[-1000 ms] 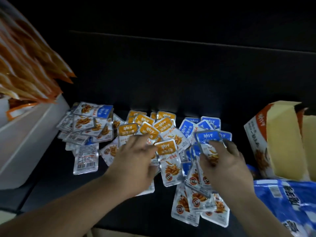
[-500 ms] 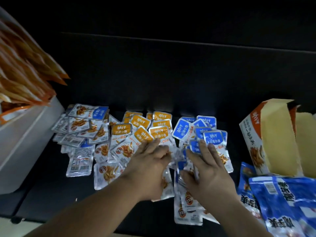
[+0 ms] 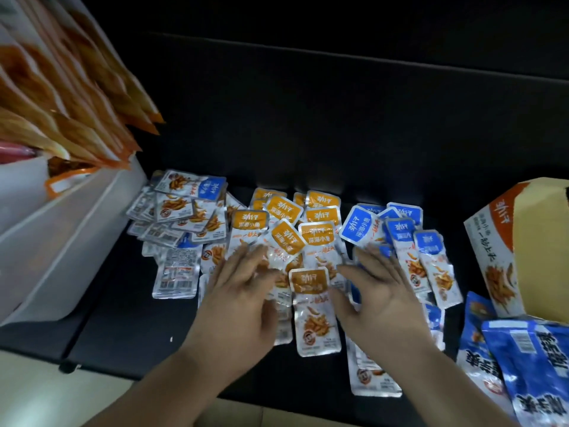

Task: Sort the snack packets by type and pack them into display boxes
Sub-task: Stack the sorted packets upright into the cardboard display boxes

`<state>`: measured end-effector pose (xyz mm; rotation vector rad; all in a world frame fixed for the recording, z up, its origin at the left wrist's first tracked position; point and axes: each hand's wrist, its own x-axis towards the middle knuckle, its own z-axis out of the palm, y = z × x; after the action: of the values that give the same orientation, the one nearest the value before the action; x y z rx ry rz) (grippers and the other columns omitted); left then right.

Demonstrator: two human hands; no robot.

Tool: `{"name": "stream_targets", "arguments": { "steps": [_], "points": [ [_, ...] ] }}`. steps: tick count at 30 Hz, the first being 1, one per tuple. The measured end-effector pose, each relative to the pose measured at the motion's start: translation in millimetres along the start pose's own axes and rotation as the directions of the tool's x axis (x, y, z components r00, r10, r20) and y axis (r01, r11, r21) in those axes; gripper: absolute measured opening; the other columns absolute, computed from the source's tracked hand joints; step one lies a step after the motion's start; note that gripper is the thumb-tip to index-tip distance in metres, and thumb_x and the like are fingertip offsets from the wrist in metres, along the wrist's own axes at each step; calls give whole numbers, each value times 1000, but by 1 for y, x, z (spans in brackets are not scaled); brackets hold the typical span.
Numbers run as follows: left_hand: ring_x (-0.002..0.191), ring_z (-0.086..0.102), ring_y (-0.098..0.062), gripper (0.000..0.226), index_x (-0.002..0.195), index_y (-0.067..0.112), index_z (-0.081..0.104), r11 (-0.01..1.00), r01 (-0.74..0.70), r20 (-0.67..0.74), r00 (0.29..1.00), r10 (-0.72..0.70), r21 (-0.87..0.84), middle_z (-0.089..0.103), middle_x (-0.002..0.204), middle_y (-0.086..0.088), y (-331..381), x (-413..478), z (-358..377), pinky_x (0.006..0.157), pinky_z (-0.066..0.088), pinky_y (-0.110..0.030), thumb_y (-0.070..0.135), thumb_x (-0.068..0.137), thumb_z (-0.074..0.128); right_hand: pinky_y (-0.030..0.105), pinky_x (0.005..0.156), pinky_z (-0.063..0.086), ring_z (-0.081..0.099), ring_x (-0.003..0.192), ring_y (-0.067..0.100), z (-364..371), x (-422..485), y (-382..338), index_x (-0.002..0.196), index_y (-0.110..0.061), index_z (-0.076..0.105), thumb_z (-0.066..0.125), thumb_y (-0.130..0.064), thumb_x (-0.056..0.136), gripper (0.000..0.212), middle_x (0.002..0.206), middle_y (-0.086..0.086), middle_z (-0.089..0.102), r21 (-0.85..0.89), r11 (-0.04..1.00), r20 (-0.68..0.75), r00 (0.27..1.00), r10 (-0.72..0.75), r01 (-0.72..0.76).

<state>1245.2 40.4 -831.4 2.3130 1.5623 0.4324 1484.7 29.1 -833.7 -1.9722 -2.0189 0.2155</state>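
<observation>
1. Head view: display box standing far right, near blue-label packets.
2. Orange-label packets at centre; keep clear of blue.
3. Left hand, right hand flat, fingers spread, resting on packets; slide gently.
4. Lone orange packet between hands: nudge upward.

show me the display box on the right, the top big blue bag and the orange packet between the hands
display box (image 3: pixel 492 254): head view, printed front face
top big blue bag (image 3: pixel 532 371): head view, middle of its blue front
orange packet (image 3: pixel 315 315): head view, silver body below the orange label
</observation>
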Motion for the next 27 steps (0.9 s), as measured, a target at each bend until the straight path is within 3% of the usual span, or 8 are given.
{"name": "stream_targets", "arguments": {
  "steps": [3,5,8,11,14,16,20,27],
  "points": [
    [157,22,-32,60,148,27,49,992,121,51,992,-119,-38,31,167,-5,-12,-21,6,117,37,-62,37,90,58,55,122,33,47,145,31,8,7,-21,133,-20,68,33,-59,92,67,148,9,58,-9,999,163,986,-32,34],
    [158,19,-34,72,157,33,33,991,129,109,986,-126,-22,19,172,-3,-13,-35,14,118,35,-61,43,90,58,52,128,19,34,153,27,10,8,-32,148,-25,53,15,-63,89,80,161,5,43,-52,997,295,955,-37,55],
    [151,35,-39,76,159,30,33,995,88,89,992,-92,47,26,170,-8,-12,-44,20,109,46,-59,49,90,57,48,130,11,17,158,25,11,6,-41,159,-30,31,1,-63,85,86,170,-1,22,-112,991,423,906,-18,72],
    [139,51,-36,68,154,31,44,996,85,47,995,-87,40,36,165,-7,-10,-43,18,92,58,-52,53,91,52,47,119,35,32,152,28,7,-2,-50,155,-26,41,29,-54,99,64,168,0,29,-36,998,386,922,-27,45],
    [133,53,-37,63,148,30,51,993,85,-3,996,-85,77,41,162,-7,-9,-42,12,88,58,-53,52,89,54,45,85,61,52,137,29,8,-11,-52,140,-27,57,45,-49,96,50,159,0,43,19,1000,333,943,-18,12],
    [137,48,-40,59,142,25,58,992,47,-53,998,-42,116,41,161,-11,-4,-40,10,95,52,-58,50,89,57,47,83,63,51,138,32,10,-14,-49,133,-31,61,40,-52,93,50,157,4,46,38,999,311,950,18,-32],
    [152,29,-44,67,147,27,56,984,2,-23,1000,2,177,34,166,-11,3,-37,20,115,32,-69,61,89,60,52,107,51,33,152,35,11,-16,-49,144,-41,48,27,-60,93,59,167,7,31,10,999,359,933,30,-36],
    [144,45,-41,70,153,32,48,990,50,14,999,-52,130,28,169,-7,0,-43,23,98,54,-60,64,91,55,46,70,63,68,116,33,5,-16,-51,129,-33,66,55,-44,89,43,152,1,53,-11,1000,256,967,18,-16]
  ]
}}
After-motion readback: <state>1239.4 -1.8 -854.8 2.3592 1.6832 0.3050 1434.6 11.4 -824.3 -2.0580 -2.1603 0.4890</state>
